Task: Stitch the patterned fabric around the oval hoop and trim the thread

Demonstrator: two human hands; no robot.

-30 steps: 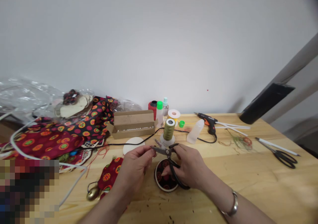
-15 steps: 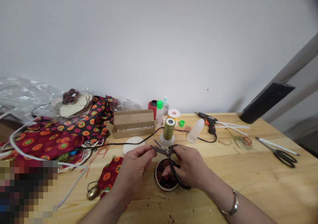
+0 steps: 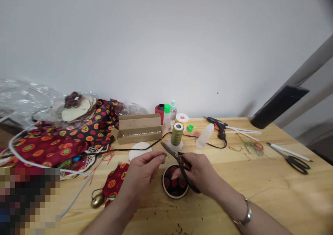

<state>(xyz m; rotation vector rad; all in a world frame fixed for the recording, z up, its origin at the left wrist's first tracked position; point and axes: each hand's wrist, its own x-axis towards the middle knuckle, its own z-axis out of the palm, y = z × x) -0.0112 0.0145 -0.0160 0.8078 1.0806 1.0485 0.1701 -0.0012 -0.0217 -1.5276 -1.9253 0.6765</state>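
Observation:
My right hand [image 3: 199, 172] grips black scissors [image 3: 179, 162] by the handles, the closed blades pointing up and left toward an olive thread spool [image 3: 177, 135]. My left hand [image 3: 143, 174] pinches something tiny at its fingertips, too small to name, just left of the blades. Below both hands a round disc covered in dark red patterned fabric [image 3: 174, 185] lies on the wooden table [image 3: 260, 193].
Patterned fabric [image 3: 52, 144] and plastic bags pile up at left, with a white cord [image 3: 75, 193]. A cardboard box [image 3: 139, 128], small bottles [image 3: 168, 117], a glue gun [image 3: 218, 126], glue sticks and a second pair of scissors [image 3: 293, 160] lie along the back and right.
The scissor blades, open before, have closed and swung up to the right. My left hand's fingertips stayed pinched beside them.

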